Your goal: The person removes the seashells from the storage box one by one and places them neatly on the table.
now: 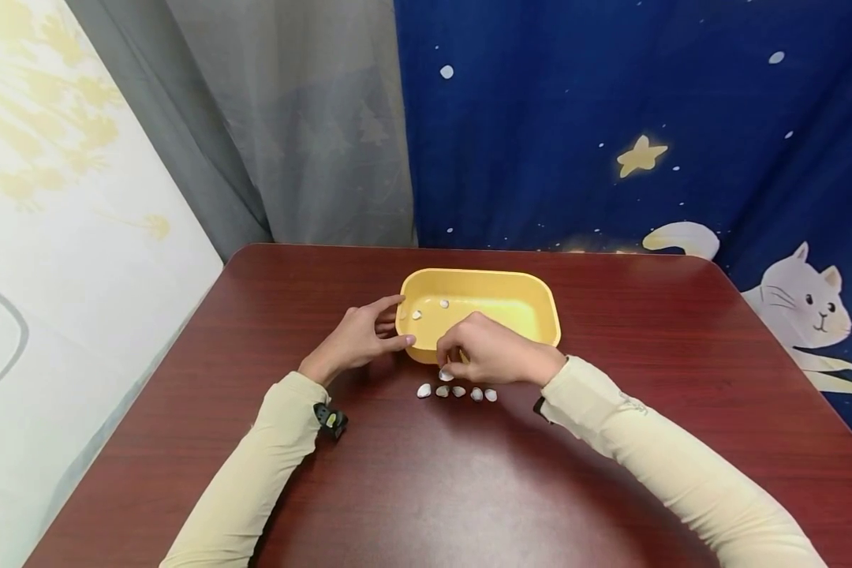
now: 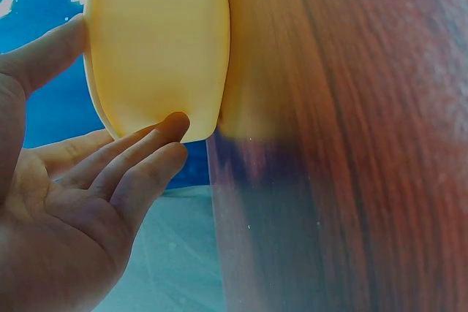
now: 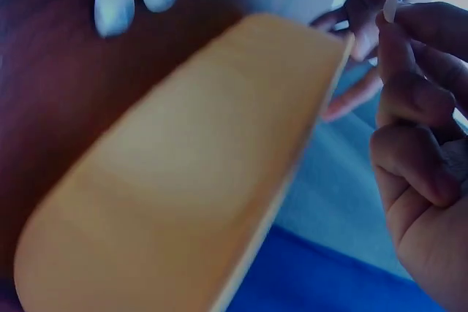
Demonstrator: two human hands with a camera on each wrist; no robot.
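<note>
A yellow tub [image 1: 479, 278] stands on the table with two small white shells [image 1: 444, 304] inside near its left end. My left hand [image 1: 358, 335] rests against the tub's left end, thumb at the near rim and fingers at the far side; in the left wrist view the fingers [image 2: 150, 158] touch the tub wall [image 2: 161, 42]. My right hand [image 1: 493, 351] is over the tub's near edge and pinches a small white shell [image 1: 446, 375] between thumb and fingertips, seen edge-on as a shell [image 3: 394, 3] in the right wrist view. Several shells [image 1: 476, 394] lie in a row below it.
The dark red-brown table [image 1: 397, 489] reaches back to a grey curtain [image 1: 312, 158] and a blue curtain [image 1: 539, 142] with stars and a white cat. A pale patterned wall [image 1: 78, 276] borders the left side. Dark bands are on both wrists.
</note>
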